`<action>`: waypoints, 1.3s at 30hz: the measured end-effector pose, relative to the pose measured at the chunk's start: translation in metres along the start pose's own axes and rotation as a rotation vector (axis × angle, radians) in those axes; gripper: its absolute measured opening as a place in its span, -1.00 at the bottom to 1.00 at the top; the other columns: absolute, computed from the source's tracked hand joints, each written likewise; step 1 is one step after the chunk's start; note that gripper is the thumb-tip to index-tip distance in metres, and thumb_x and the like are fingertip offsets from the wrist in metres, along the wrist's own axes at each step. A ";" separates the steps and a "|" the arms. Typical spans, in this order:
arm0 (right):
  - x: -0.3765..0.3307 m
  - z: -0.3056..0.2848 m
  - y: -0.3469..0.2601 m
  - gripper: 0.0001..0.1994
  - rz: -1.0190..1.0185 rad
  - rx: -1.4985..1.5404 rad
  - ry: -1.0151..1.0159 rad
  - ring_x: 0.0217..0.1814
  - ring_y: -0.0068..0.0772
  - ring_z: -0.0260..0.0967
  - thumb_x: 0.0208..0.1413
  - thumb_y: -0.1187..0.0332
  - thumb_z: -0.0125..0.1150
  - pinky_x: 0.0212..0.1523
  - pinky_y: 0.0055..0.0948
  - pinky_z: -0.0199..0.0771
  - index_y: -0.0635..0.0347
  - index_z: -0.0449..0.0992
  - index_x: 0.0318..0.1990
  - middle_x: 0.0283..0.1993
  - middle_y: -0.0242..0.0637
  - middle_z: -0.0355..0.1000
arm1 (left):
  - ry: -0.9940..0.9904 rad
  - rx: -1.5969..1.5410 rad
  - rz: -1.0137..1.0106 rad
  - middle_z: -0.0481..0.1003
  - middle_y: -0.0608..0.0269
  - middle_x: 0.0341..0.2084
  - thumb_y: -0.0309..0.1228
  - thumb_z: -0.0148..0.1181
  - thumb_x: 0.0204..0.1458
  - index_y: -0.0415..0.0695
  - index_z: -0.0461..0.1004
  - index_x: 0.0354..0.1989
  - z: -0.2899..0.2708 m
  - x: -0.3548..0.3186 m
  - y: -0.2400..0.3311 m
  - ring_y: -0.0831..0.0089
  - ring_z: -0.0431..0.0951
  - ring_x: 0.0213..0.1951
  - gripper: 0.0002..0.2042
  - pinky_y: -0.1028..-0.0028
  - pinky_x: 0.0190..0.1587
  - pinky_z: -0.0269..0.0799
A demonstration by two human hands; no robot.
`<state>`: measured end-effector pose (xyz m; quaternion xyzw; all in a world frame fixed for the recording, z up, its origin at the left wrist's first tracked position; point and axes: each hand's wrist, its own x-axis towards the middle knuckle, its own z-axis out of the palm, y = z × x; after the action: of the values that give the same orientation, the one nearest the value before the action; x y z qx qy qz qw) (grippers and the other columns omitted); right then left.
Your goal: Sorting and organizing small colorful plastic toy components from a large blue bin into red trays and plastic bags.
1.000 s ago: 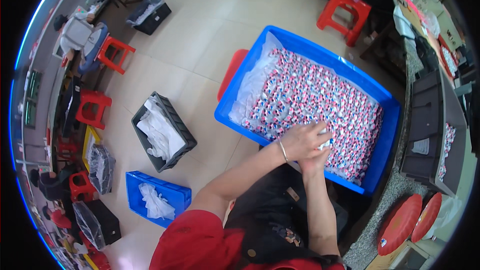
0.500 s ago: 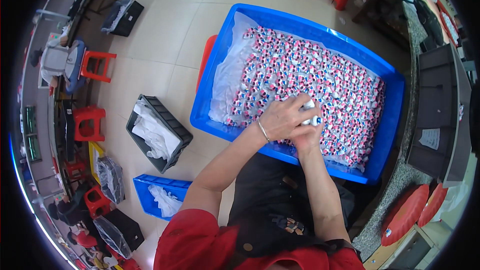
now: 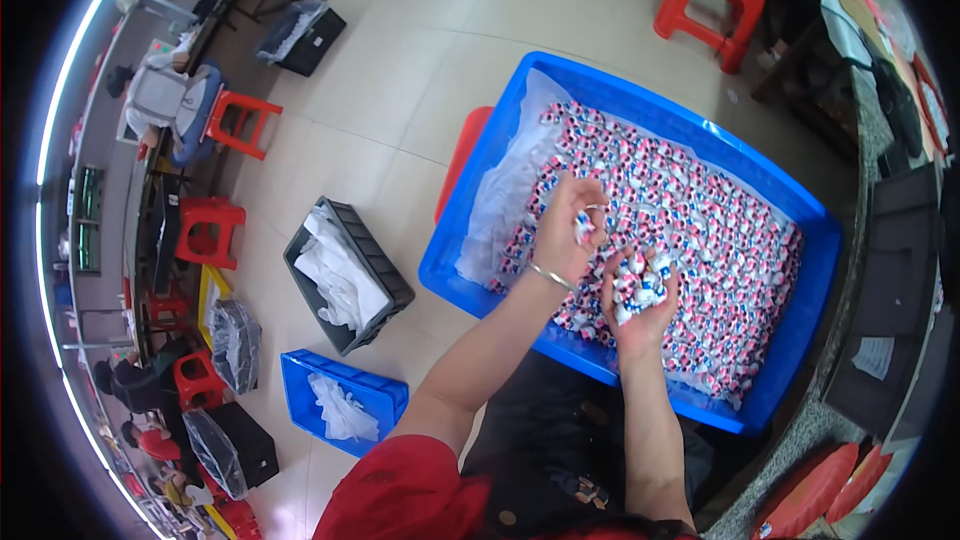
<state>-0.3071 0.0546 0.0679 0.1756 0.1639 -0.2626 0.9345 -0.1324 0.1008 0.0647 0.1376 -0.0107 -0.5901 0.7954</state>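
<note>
A large blue tub (image 3: pixel 455 225) sits in front of me, lined with white sheeting (image 3: pixel 497 195). Rows of small painted pieces (image 3: pixel 690 230), white with pink, blue and dark spots, cover most of the sheeting; they look like little figurines. Over the tub's near side, my right hand (image 3: pixel 640 332) is cupped palm up around several loose pieces (image 3: pixel 640 282). My left hand (image 3: pixel 562 237), with a bangle at the wrist, is raised just left of it. Its fingers curl round one or more similar pieces (image 3: pixel 584 230), partly hidden by the fingers.
Left of the tub stand a dark crate (image 3: pixel 388 285) and a smaller blue bin (image 3: pixel 300 395), both with white sheeting inside. A red stool (image 3: pixel 745 15) is at the far right. Along the right runs a stone-topped counter with red trays (image 3: pixel 805 490). People sit at benches on the left.
My hands were together around white pieces; now they are apart. The right has opened into a cup showing a handful, and the left has lifted away leftward. The whole view has shifted.
</note>
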 end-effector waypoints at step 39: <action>0.005 0.028 0.005 -0.66 -0.018 -0.338 0.290 0.01 -0.22 0.42 0.17 -0.02 0.00 -0.19 0.04 0.58 0.00 0.50 -0.16 -0.08 -0.21 0.47 | -0.525 1.848 0.192 0.49 0.07 -0.18 -0.38 0.32 -0.10 -0.13 0.51 -0.10 0.074 0.021 0.014 0.24 0.51 -0.13 -0.66 0.37 -0.13 0.43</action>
<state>-0.2942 0.0446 0.0920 0.0512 0.3400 -0.2119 0.9148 -0.1261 0.0694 0.1365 0.5715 -0.6597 -0.2933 0.3902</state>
